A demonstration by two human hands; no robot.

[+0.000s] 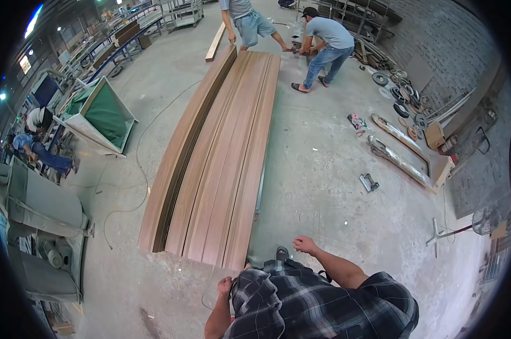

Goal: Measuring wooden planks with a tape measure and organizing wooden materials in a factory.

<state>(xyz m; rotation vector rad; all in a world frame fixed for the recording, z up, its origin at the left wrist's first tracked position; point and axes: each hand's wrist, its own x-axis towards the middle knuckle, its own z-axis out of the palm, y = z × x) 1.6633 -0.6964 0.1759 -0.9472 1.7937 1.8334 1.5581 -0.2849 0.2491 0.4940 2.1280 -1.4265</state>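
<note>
My left hand [225, 286] hangs by my side with its fingers curled, just off the near end of the wood. Nothing shows in it. In front of my body on the right, my right hand [305, 244] is also loosely closed, and I see nothing in its fingers. Long reddish-brown wooden planks [224, 152] lie side by side before me, running away from my feet. Along their left side rises a taller stack of similar boards [182, 152]. Neither hand touches the wood.
Two people, one bending [329, 42] and one standing [250, 25], are at the far end. A cable [141, 141] trails over the floor on the left. Long frames [402, 152], a metal tool [369, 182] and coiled rolls [399, 93] lie at right. A green-lined bin [100, 116] stands left.
</note>
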